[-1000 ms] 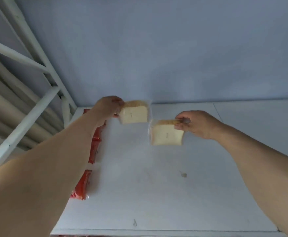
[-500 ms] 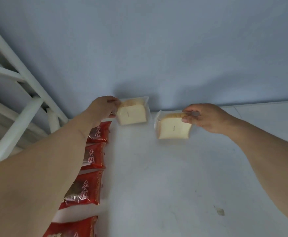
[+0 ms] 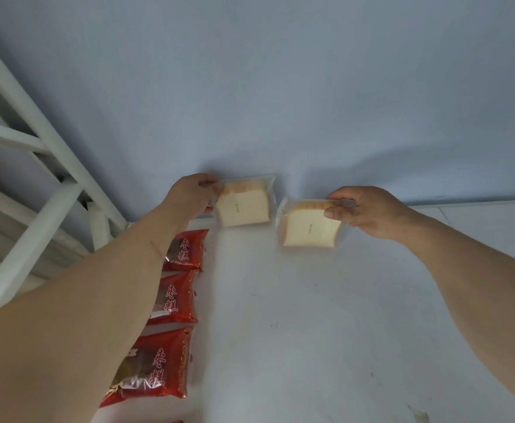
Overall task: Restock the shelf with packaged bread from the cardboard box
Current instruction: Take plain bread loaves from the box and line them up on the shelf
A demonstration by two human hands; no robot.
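Two clear-wrapped packs of white sliced bread are held upright at the back of the white shelf [image 3: 311,315]. My left hand [image 3: 193,193] pinches the top left corner of the left bread pack [image 3: 244,206], which stands close to the blue back wall. My right hand [image 3: 366,210] pinches the top right corner of the right bread pack [image 3: 309,228], slightly nearer to me. Whether either pack touches the shelf surface I cannot tell. The cardboard box is out of view.
A row of red snack packets [image 3: 173,300] with white characters lies along the shelf's left side, partly under my left forearm. White metal shelf struts [image 3: 45,148] rise at the far left. The blue wall [image 3: 280,102] closes the back.
Both hands have carried the bread packs farther back toward the wall. The view has tilted so more of the red packets show.
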